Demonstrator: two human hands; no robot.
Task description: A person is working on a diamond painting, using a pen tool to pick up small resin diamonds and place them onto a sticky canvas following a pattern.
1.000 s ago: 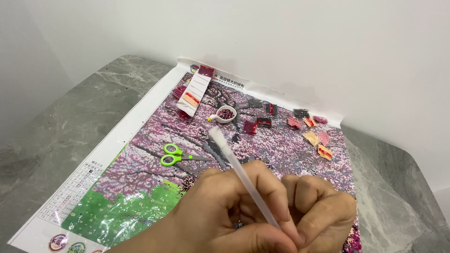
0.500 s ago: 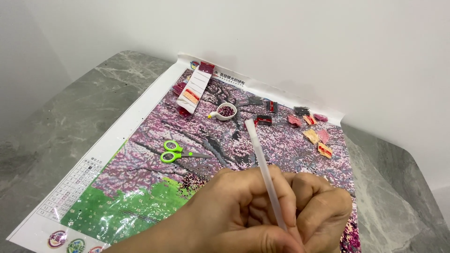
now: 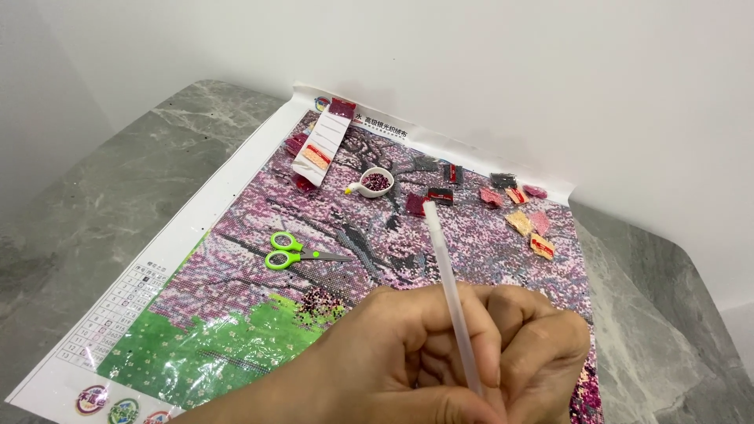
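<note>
Clearly the two hands were bunched together low over the diamond-painting canvas [image 3: 259, 314]: the right hand [image 3: 542, 353] was closed around a translucent white applicator pen [image 3: 452, 294], its blunt end slanting up and away, while the left hand [image 3: 393, 353] was curled shut against it, though whether it gripped anything of its own could not be told. Doing this well seemed to call for a light, steady hold and a braced wrist, the tip being hidden behind the fingers. The pen looked slim, straight and frosted, crossing above the pink blossom area.
</note>
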